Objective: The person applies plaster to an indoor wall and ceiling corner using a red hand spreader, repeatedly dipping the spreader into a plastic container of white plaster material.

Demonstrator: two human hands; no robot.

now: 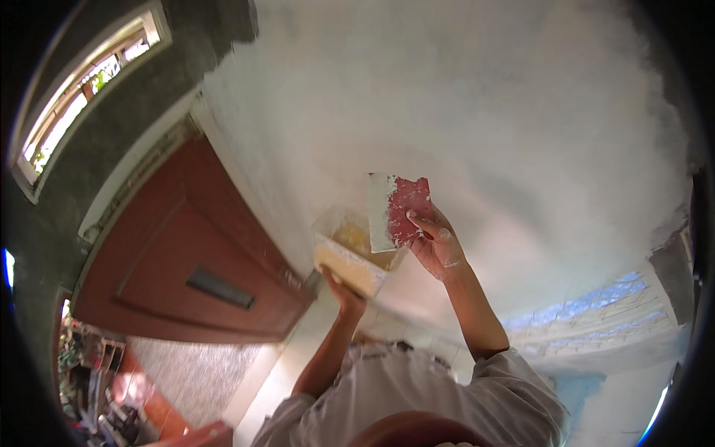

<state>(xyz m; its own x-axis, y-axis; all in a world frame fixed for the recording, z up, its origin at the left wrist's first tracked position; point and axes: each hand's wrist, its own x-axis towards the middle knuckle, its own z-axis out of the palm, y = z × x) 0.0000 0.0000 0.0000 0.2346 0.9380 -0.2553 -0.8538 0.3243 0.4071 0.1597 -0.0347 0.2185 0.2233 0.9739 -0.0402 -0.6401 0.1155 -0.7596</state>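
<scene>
My right hand [437, 244] grips a flat red putty spreader [411, 203], thumb laid across its face. White putty coats the spreader's left side, and flecks of it dot the red part and my fingers. Below and to the left, my left hand [345, 292] supports a yellowish rectangular tub [344, 262] by its near wall. The tub's inside is smeared with pale residue; the spreader, held above it, hides part of its right end. Beyond both hands is a wall [477, 97] covered with whitish putty.
A reddish-brown door [164, 231] stands open at the left, under a narrow window [93, 86]. Bare grey wall borders the white coat. Assorted items [97, 380] are piled at the lower left, and a bluish-white patterned surface [588, 309] lies at the lower right.
</scene>
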